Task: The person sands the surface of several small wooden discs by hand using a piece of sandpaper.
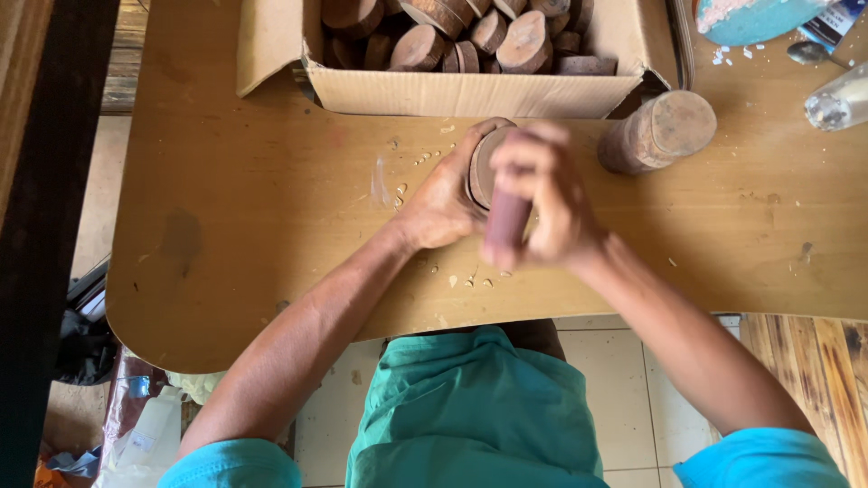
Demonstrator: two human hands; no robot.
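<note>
Two hands: I see both meeting just in front of the cardboard box (470,92), on the wooden table (253,226).
Left hand (440,201): my fingers curl round the edge of a round wood slice (484,167), holding it on edge just below the box's front wall.
Right hand (547,203): blurred; fingers closed on a reddish-brown sanding piece (506,221) that touches the slice.
Box: full of more wood slices (470,41).
Stack of slices (658,134): right of the box's front corner, apart from my hands.
Chips (466,280): scattered on the table, nearer me than the box.
</note>
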